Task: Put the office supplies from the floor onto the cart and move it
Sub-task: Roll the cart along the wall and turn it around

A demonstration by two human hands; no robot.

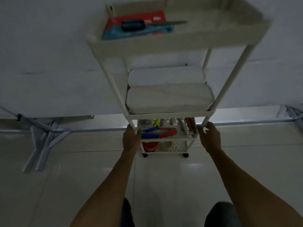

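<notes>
Left hand (131, 136) wrapped round cart (170, 113) upright, right hand (209, 135) half-open against opposite post: low, symmetric hold, likely for steering. Floor (164, 177) bare nearby.

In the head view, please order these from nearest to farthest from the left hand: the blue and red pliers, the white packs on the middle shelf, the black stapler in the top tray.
From the left hand:
1. Blue and red pliers, just beside the hand on the lower shelf.
2. White packs, one shelf above.
3. Black stapler, in the top tray, farthest.
</notes>
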